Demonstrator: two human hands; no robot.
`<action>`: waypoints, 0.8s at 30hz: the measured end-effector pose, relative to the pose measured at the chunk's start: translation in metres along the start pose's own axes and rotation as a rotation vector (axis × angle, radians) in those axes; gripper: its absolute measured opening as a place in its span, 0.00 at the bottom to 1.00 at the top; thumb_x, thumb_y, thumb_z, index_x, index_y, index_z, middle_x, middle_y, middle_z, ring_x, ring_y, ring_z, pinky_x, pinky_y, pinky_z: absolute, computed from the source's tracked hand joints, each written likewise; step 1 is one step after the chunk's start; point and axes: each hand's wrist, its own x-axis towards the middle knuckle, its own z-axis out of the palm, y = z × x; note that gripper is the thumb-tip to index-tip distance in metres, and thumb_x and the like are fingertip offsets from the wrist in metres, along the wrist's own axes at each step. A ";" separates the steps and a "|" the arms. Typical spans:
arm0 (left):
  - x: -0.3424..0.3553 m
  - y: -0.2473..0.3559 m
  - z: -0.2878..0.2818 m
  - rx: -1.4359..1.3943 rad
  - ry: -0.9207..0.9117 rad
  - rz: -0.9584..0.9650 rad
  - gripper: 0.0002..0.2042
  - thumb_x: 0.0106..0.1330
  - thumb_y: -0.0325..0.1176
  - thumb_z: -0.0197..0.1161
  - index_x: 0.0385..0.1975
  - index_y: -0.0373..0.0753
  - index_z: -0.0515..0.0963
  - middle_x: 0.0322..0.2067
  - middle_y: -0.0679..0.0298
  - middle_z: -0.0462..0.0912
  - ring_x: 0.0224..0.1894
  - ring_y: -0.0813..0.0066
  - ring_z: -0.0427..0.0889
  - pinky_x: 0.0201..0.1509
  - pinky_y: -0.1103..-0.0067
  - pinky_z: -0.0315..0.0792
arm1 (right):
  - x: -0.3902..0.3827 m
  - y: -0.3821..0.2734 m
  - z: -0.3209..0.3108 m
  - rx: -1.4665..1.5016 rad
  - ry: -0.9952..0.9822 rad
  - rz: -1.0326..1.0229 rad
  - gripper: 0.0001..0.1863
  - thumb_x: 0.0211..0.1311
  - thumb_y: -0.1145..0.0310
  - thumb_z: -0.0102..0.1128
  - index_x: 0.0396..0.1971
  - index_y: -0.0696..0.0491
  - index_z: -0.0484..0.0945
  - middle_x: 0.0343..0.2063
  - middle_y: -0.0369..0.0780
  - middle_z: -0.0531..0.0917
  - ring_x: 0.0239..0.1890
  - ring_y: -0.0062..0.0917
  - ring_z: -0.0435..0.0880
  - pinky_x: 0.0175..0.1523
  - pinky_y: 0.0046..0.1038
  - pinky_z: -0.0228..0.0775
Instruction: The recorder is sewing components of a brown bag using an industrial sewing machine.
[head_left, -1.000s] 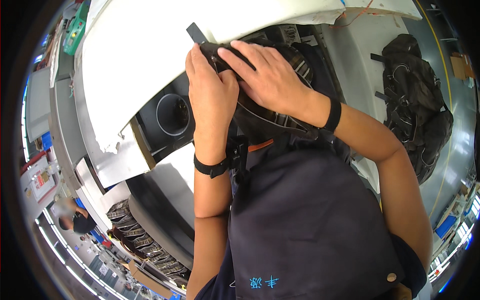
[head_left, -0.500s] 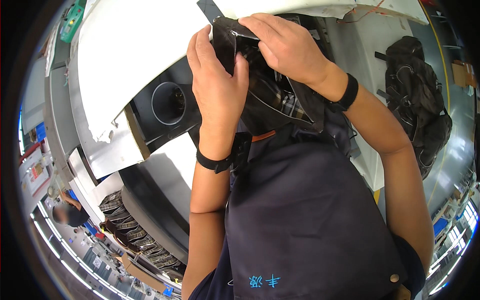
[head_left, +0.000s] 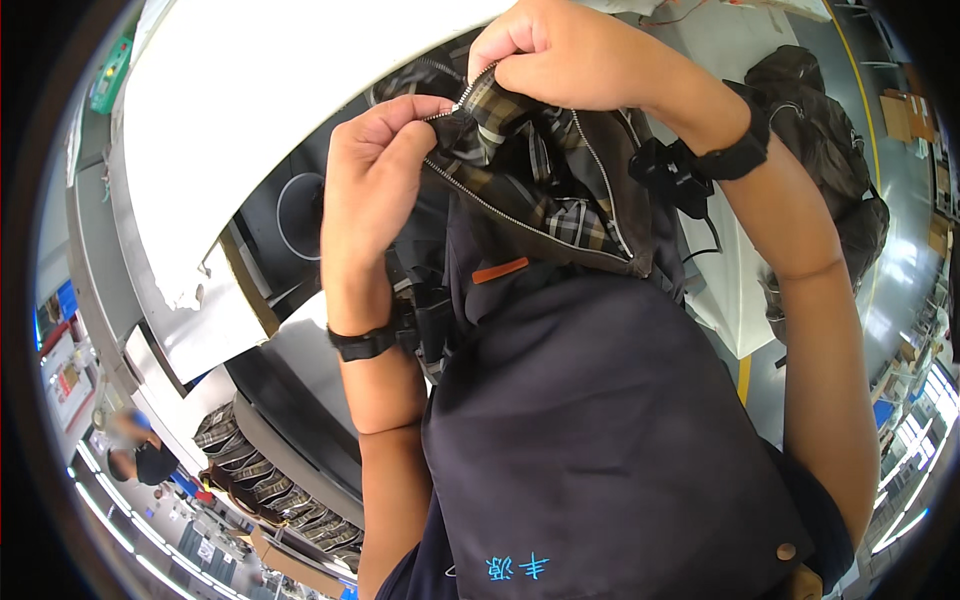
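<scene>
A dark brown fabric bag (head_left: 613, 150) with a plaid lining (head_left: 575, 222) lies gaping in front of me. A metal-toothed zipper (head_left: 500, 207) runs round its mouth. The thumb and fingers of my left hand (head_left: 372, 190) pinch the zipper edge at the bag's far left. Close beside it, my right hand (head_left: 575, 55) grips the zipper edge a little farther away. Between the two hands the teeth meet near a corner, with lining turned outward there. The bag's far underside is hidden behind my hands.
A white work surface (head_left: 220, 110) curves along the far left. Left of the bag is a round-rimmed opening (head_left: 302, 215). Dark bags (head_left: 820, 130) are heaped at the right. Plaid-lined pieces (head_left: 265, 475) line up at lower left; a person (head_left: 152, 462) is beyond.
My hands have moved left and slightly apart. The bag's far edge has been folded outward, so more plaid lining shows; both hands now hold the zipper edge.
</scene>
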 end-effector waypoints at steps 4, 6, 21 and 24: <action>0.003 -0.006 -0.012 -0.196 -0.207 -0.006 0.14 0.64 0.20 0.55 0.44 0.28 0.86 0.38 0.67 0.89 0.36 0.83 0.80 0.46 0.84 0.73 | 0.003 0.006 -0.001 0.134 -0.040 0.041 0.13 0.59 0.79 0.53 0.34 0.60 0.89 0.24 0.36 0.87 0.27 0.16 0.80 0.36 0.23 0.73; 0.006 -0.009 -0.016 -0.351 -0.328 -0.045 0.14 0.64 0.20 0.54 0.43 0.29 0.86 0.35 0.68 0.87 0.36 0.85 0.79 0.45 0.85 0.71 | 0.002 0.010 0.000 0.147 -0.042 0.029 0.13 0.59 0.78 0.54 0.35 0.59 0.89 0.25 0.36 0.88 0.28 0.16 0.80 0.37 0.22 0.73; 0.001 -0.021 -0.019 -0.334 -0.418 -0.120 0.12 0.60 0.24 0.59 0.39 0.30 0.87 0.28 0.72 0.83 0.33 0.87 0.74 0.42 0.85 0.67 | -0.002 0.021 0.011 -0.023 -0.059 -0.166 0.12 0.60 0.79 0.53 0.37 0.58 0.87 0.31 0.32 0.86 0.34 0.13 0.77 0.41 0.21 0.69; 0.002 -0.019 -0.015 -0.312 -0.423 -0.070 0.11 0.60 0.24 0.60 0.38 0.31 0.88 0.27 0.74 0.82 0.33 0.87 0.73 0.42 0.85 0.67 | 0.000 0.024 0.015 -0.013 -0.037 -0.133 0.12 0.60 0.79 0.55 0.37 0.58 0.86 0.32 0.32 0.86 0.34 0.14 0.78 0.42 0.21 0.71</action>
